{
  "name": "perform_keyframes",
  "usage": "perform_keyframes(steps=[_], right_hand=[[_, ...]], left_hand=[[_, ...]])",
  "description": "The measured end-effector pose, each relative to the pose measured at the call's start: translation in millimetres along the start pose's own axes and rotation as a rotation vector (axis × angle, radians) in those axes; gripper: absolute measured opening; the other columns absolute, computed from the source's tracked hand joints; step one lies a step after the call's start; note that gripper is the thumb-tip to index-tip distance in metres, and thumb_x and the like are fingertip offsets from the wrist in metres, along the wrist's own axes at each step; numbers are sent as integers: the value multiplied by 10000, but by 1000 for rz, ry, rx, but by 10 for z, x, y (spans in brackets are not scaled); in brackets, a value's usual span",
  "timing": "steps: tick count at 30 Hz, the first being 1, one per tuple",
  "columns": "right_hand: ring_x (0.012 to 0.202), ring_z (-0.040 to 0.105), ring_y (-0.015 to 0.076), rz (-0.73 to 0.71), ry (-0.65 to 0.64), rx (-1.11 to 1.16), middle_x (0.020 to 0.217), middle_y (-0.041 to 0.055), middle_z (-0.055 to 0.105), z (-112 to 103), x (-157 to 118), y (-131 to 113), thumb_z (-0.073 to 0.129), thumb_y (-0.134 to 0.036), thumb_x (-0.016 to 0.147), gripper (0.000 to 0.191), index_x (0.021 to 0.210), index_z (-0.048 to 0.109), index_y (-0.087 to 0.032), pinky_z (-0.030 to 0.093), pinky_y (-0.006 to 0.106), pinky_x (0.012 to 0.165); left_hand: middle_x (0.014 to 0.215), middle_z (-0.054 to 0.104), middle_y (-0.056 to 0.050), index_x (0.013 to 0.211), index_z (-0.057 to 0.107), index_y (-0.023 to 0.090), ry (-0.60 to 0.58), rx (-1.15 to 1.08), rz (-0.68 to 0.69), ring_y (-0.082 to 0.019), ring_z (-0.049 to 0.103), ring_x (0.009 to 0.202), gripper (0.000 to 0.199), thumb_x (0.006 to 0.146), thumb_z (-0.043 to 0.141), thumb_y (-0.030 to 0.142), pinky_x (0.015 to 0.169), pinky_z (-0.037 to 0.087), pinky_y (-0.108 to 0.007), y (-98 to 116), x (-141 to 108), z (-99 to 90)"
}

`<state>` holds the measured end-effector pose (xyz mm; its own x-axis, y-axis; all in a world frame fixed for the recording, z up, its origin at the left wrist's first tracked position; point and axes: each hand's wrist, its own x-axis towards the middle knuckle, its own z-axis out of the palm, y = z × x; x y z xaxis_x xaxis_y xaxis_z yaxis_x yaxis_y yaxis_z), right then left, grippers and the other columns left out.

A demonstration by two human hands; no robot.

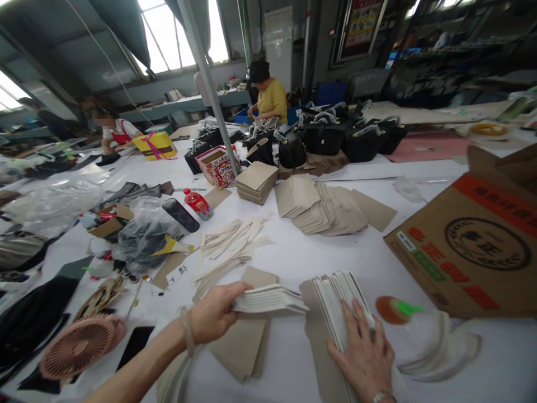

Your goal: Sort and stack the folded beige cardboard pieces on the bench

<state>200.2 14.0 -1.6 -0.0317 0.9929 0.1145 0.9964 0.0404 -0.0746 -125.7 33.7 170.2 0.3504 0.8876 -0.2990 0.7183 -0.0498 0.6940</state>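
Observation:
My left hand (218, 313) is closed around one end of a bundle of white strips (271, 299), held above some beige sheets (241, 347). The bundle's free end reaches toward a row of stacked white strips (335, 302) lying on a beige card (316, 341). On that row rests my right hand (363, 347), palm down, with its fingers apart. A bottle with orange liquid and a green tip (394, 309) lies to the right of the row, near curved white strips (444, 347).
A large cardboard box (470, 252) stands at the right. Stacked beige pieces (323, 207), loose strips (229, 240) and a red bottle (198, 204) lie ahead. At the left is a pink fan (78, 347). Black bags (323, 137) and a person in yellow (272, 99) are farther back.

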Motion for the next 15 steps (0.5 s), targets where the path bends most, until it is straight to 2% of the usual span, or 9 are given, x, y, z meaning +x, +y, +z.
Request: perform_keyframes(steps=[2, 6, 8, 10, 11, 12, 13, 14, 15], right_hand=[[1286, 269, 419, -10, -13, -4, 1520, 47, 257, 2, 5, 4, 428, -452, 801, 663, 1405, 399, -179, 377, 553, 903], [1314, 229, 417, 9, -7, -9, 1532, 26, 231, 53, 15, -7, 446, -438, 781, 683, 1415, 387, -191, 360, 563, 924], [1321, 220, 411, 39, -18, -9, 1536, 17, 221, 59, 20, -16, 467, -419, 761, 694, 1414, 393, -198, 346, 561, 942], [1328, 214, 400, 68, -51, 4, 1537, 10, 222, 28, 26, -27, 498, -392, 731, 708, 1408, 411, -202, 334, 547, 965], [1335, 207, 393, 79, -73, 17, 1538, 3, 219, 1, 30, -33, 513, -378, 712, 721, 1406, 417, -208, 325, 538, 981], [1343, 196, 385, 87, -95, 35, 1540, -6, 214, -28, 36, -41, 526, -368, 693, 739, 1408, 417, -216, 313, 531, 998], [1352, 182, 376, 94, -115, 56, 1543, -18, 206, -55, 44, -50, 534, -362, 678, 759, 1415, 409, -227, 299, 524, 1015], [1362, 167, 370, 106, -133, 73, 1546, -27, 195, -78, 54, -59, 538, -359, 667, 775, 1420, 400, -238, 285, 523, 1028], [1369, 155, 365, 126, -149, 85, 1548, -32, 187, -93, 64, -69, 539, -356, 658, 789, 1425, 392, -245, 274, 525, 1037]], left_hand=[[1009, 653, 3, 1085, 529, 259, -95, 157, 97, -196, 610, 954, 494, 667, 464, 4, 791, 448, -284, 11, 64, 23], [1028, 659, -29, 1058, 517, 247, -191, 267, 220, -229, 609, 983, 531, 612, 452, -33, 867, 454, -353, 33, 136, 107], [1013, 667, -21, 1000, 505, 243, -234, 316, 308, -213, 602, 987, 453, 644, 445, -31, 910, 444, -363, 60, 126, 98], [1030, 675, 14, 950, 489, 253, -258, 356, 406, -165, 582, 1050, 369, 724, 405, -26, 1022, 387, -338, 0, 70, 66], [1050, 678, 36, 952, 487, 262, -247, 385, 449, -133, 553, 1119, 366, 762, 369, -28, 1099, 314, -313, -101, 30, 60], [1130, 673, 65, 986, 503, 281, -232, 449, 505, -104, 508, 1205, 358, 812, 366, 0, 1179, 185, -296, -264, -13, 70], [1217, 653, 92, 1048, 525, 308, -164, 529, 563, -91, 463, 1270, 367, 844, 392, 33, 1211, 64, -294, -490, -54, 107], [1285, 626, 91, 1141, 526, 333, -100, 602, 613, -96, 439, 1303, 389, 861, 433, 80, 1218, 50, -297, -766, -88, 174], [1319, 608, 78, 1228, 502, 350, -13, 638, 627, -94, 454, 1297, 461, 859, 441, 80, 1203, 159, -267, -1075, -114, 273]])
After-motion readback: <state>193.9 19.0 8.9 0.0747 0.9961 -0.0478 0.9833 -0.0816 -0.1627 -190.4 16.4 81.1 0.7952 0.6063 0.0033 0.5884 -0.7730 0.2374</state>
